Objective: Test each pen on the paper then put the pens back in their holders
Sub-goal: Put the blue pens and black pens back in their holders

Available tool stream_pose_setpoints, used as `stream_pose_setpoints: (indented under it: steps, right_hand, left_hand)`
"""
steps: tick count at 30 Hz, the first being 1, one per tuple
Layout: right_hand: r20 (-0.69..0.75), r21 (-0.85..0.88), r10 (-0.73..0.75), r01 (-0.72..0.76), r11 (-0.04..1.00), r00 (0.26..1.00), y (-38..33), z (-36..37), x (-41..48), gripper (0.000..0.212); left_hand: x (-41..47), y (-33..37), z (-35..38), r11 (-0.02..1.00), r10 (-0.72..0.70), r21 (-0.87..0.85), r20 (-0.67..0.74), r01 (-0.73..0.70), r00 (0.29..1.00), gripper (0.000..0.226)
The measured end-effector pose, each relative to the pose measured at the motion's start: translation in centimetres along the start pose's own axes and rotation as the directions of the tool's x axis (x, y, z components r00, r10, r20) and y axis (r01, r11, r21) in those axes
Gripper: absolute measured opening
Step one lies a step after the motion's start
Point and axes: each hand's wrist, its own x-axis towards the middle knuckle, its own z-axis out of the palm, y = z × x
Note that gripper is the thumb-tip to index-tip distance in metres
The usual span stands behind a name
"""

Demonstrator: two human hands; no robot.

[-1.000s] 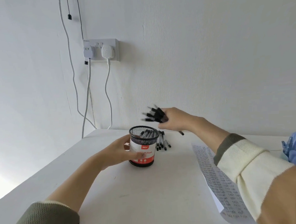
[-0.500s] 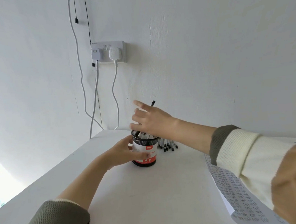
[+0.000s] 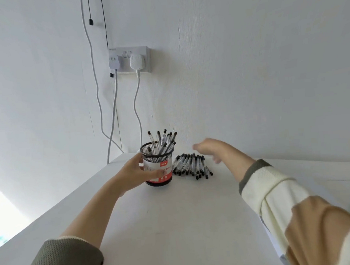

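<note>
mesh pen holder (image 3: 161, 163) in left hand (image 3: 134, 171) grip; right hand (image 3: 211, 150) slack, empty, near pens (image 3: 192, 164)

White painted wall (image 3: 248, 66), matt, with faint hairline cracks and small scuffs. A white double socket (image 3: 129, 60) is mounted on it, both outlets occupied: a white plug on the left (image 3: 114, 62) and a rounder white plug on the right (image 3: 136, 62), each with a white cable (image 3: 115, 107) hanging down behind the table's far edge. A further white cable (image 3: 91, 55) and a thin black cord (image 3: 104, 20) descend from above the frame. White table (image 3: 175, 224), smooth top, set against the wall. Strong bright light (image 3: 4, 206) at lower left, overexposed.
</note>
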Motion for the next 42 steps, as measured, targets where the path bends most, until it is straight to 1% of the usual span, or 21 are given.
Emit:
stream_pose_setpoints:
  steps: [2, 5, 6, 8, 10, 12, 15, 19, 21, 23, 24, 25, 27, 31, 33, 35, 36, 37, 39, 41, 42]
  right_hand:
    - [0.123, -0.107, 0.113, -0.1, 0.989, 0.986, 0.4, 2.0, 0.8, 0.077]
    - [0.146, -0.205, 0.184, -0.152, 0.967, 0.972, 0.8, 5.0, 6.3, 0.109]
    - [0.16, -0.216, 0.176, -0.14, 0.966, 0.971, 1.5, 6.1, 10.2, 0.112]
    - [0.185, -0.258, 0.176, -0.125, 0.958, 0.967, 1.6, 6.8, 12.9, 0.104]
    - [0.218, -0.296, 0.186, -0.117, 0.948, 0.958, 0.4, 5.7, 10.2, 0.08]
    - [0.24, -0.405, 0.188, -0.078, 0.911, 0.952, -0.9, 4.2, 5.8, 0.055]
    - [0.26, -0.523, 0.165, -0.004, 0.852, 0.951, -1.4, 3.2, 3.7, 0.044]
    - [0.269, -0.582, 0.122, 0.061, 0.811, 0.955, -1.3, 2.6, 3.3, 0.021]
    - [0.249, -0.611, 0.117, 0.063, 0.789, 0.961, -1.1, 2.6, 3.0, 0.024]
    - [0.249, -0.632, 0.13, 0.059, 0.772, 0.96, -0.7, 2.2, 2.7, 0.037]
    - [0.252, -0.631, 0.128, 0.062, 0.773, 0.959, -0.6, 1.9, 2.3, 0.039]
    - [0.245, -0.626, 0.125, 0.058, 0.778, 0.962, -0.3, 1.6, 2.1, 0.034]
    - [0.206, -0.594, 0.132, 0.016, 0.804, 0.97, 0.2, 1.1, 1.9, 0.027]
    - [0.128, -0.491, 0.092, -0.018, 0.871, 0.988, 1.3, 0.4, 1.2, 0.043]
    - [0.012, -0.343, 0.013, -0.009, 0.939, 1.0, 1.6, -0.3, 1.1, 0.049]
    - [-0.136, -0.15, -0.16, 0.14, 0.979, 0.978, 1.1, -1.4, 0.7, 0.041]
    - [-0.205, -0.111, -0.263, 0.244, 0.963, 0.943, 0.3, -2.1, 0.2, 0.034]
    - [-0.243, -0.149, -0.367, 0.339, 0.929, 0.898, -0.6, -2.9, -0.6, 0.03]
    - [-0.243, -0.379, -0.574, 0.468, 0.798, 0.782, -3.0, -4.3, -2.1, 0.027]
    - [-0.148, -0.653, -0.729, 0.487, 0.579, 0.668, -5.5, -4.7, -3.4, 0.022]
    - [-0.089, -0.779, -0.791, 0.453, 0.434, 0.606, -6.5, -4.4, -3.9, 0.019]
  left_hand:
    - [0.4, -0.6, -0.5, 1.0, -0.027, 0.011, -0.076, 0.028, 0.997, 0.076]
    - [0.7, -1.2, -0.9, 0.999, -0.049, 0.014, -0.157, 0.051, 0.986, 0.085]
    - [0.6, -1.2, -0.9, 0.999, -0.048, 0.01, -0.175, 0.051, 0.983, 0.081]
    - [0.5, -1.0, -0.9, 0.999, -0.05, 0.006, -0.202, 0.052, 0.978, 0.069]
    - [0.5, -0.9, -0.8, 0.999, -0.046, 0.015, -0.209, 0.05, 0.977, 0.064]
    - [0.5, -0.7, -0.6, 0.999, -0.036, 0.028, -0.203, 0.043, 0.978, 0.063]
    - [0.5, -0.6, -0.3, 0.999, -0.018, 0.045, -0.179, 0.027, 0.984, 0.063]
    - [0.3, -0.5, -0.3, 0.999, -0.008, 0.049, -0.176, 0.017, 0.984, 0.064]
    - [0.3, -0.5, -0.4, 0.999, -0.006, 0.049, -0.181, 0.016, 0.983, 0.065]
    - [0.4, -0.5, -0.4, 0.998, -0.011, 0.054, -0.185, 0.022, 0.983, 0.064]
    - [0.4, -0.5, -0.4, 0.998, -0.014, 0.057, -0.186, 0.025, 0.982, 0.064]
    - [0.5, -0.5, -0.4, 0.998, -0.017, 0.059, -0.184, 0.029, 0.983, 0.064]
    - [0.5, -0.6, -0.3, 0.997, -0.021, 0.065, -0.173, 0.033, 0.985, 0.066]
    - [0.5, -0.9, -0.2, 0.996, -0.036, 0.077, -0.152, 0.048, 0.988, 0.067]
    - [0.6, -1.0, -0.2, 0.996, -0.043, 0.076, -0.14, 0.054, 0.989, 0.069]
    - [0.5, -1.1, -0.3, 0.995, -0.049, 0.078, -0.124, 0.059, 0.991, 0.075]
    - [0.5, -1.1, -0.3, 0.995, -0.051, 0.083, -0.118, 0.061, 0.992, 0.077]
    - [0.5, -1.1, -0.3, 0.994, -0.053, 0.09, -0.111, 0.063, 0.992, 0.078]
    - [0.5, -1.2, -0.3, 0.992, -0.058, 0.107, -0.107, 0.069, 0.993, 0.08]
    - [0.5, -1.2, -0.2, 0.99, -0.064, 0.117, -0.097, 0.075, 0.993, 0.082]
    - [0.4, -1.2, -0.1, 0.99, -0.069, 0.115, -0.084, 0.078, 0.994, 0.081]
